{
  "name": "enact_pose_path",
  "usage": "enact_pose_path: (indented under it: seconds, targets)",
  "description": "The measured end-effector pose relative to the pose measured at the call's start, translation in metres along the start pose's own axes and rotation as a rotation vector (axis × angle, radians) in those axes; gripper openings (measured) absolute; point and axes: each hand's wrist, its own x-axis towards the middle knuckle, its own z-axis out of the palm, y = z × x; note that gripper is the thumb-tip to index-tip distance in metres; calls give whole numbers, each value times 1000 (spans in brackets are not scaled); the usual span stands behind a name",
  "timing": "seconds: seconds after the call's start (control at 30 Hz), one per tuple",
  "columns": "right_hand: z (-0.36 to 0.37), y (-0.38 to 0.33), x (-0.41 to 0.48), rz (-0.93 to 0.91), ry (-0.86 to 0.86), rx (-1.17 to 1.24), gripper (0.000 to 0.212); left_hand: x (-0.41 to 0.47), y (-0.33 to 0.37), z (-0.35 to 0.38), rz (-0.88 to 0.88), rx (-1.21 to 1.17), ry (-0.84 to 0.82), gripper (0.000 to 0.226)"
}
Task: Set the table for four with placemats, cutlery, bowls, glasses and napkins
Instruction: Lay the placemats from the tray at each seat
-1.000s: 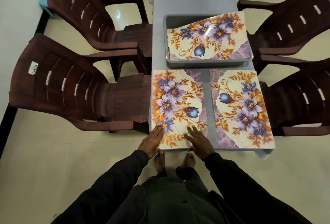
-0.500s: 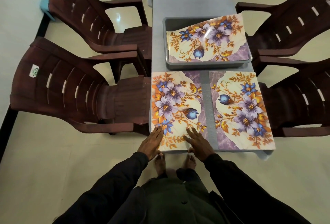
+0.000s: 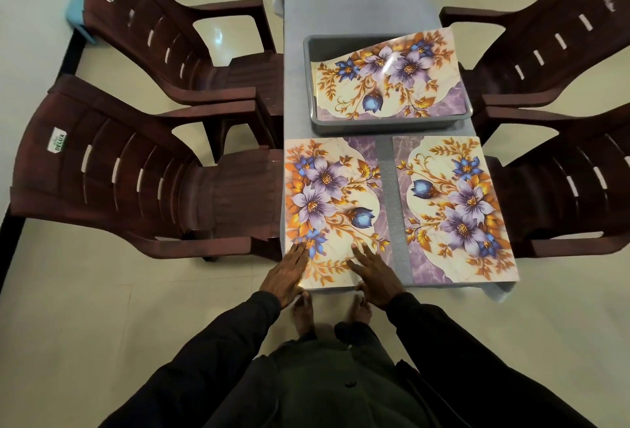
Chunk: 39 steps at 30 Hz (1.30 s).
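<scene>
1. We judge the task to be at an early stage. Two placemats lie flat at the near end of the desk (image 3: 354,4), the left placemat (image 3: 334,189) and the right placemat (image 3: 456,209), side by side with a narrow strip of desk between them.
2. A third placemat (image 3: 388,79) lies in the grey tub (image 3: 392,125) just beyond them, bowed, with its far right corner riding over the rim. We cannot tell whether another mat, or anything else, lies under it.
3. We see no cutlery, bowls, glasses or napkins, so by our reckoning the two far places and all the tableware are left to do.
4. Our left hand (image 3: 284,274) and right hand (image 3: 373,276) both lie flat with straight fingers on the near edge of the left placemat. They press it down and grip nothing.
5. The mats look like thin, glossy, flexible sheets. They are rectangular, printed with purple and blue flowers and orange leaves on cream, with a purple marbled band. The one in the tub catches a glare.
6. The desk is a long, narrow rectangle under a matt grey cover. The tub is smooth, rounded plastic.
7. The chairs (image 3: 136,189), two on each side, are dark brown moulded plastic with slotted backs, and they stand on a pale, shiny tiled floor (image 3: 85,308).
</scene>
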Motion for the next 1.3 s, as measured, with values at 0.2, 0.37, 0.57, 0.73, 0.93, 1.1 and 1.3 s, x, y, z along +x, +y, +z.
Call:
enact_pose_path:
  seconds: [0.2,0.37,0.57,0.73,0.93,1.1,1.3]
  targets:
    - [6,3,-2,0,4,-19,101,-1,2,2,30,54,35,99]
    - [8,1,-1,11,-26,-29,102,3,6,1,13,68,-25,114]
    - [-13,-1,-4,33,-13,22,79,4,12,-13,11,27,19,107]
    - [-48,-5,-1,166,94,246,56,14,27,-60,-58,-275,104,65]
    - [-102,24,35,276,330,459,23,62,43,-118,-258,-617,310,18]
    - [-167,57,71,293,446,573,24,120,50,-160,-291,-693,404,18]
    - [-232,118,115,280,558,685,21,207,46,-212,-309,-670,471,15]
